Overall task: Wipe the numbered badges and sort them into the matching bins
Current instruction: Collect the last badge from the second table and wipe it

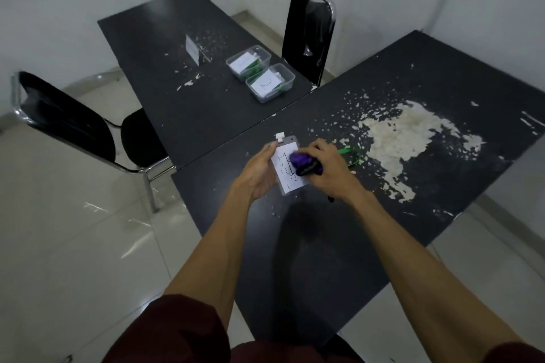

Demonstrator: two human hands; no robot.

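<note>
My left hand (261, 169) holds a clear badge holder with a white card (285, 177) by its left edge, just above the near black table (324, 244). A white clip tops the badge. My right hand (327, 169) grips a crumpled purple cloth (303, 163) and presses it onto the card's upper right part. A green lanyard (349, 153) trails behind my right hand. Two clear bins stand on the far table: the nearer bin (270, 82) shows a card marked 2, the farther bin (248, 62) holds a white card whose number I cannot read.
A folded white sign (193, 50) stands on the far table (177, 103). The near table's top is peeled pale at the right (413, 132). One black chair (73, 127) is at the left, another (309, 35) behind the bins.
</note>
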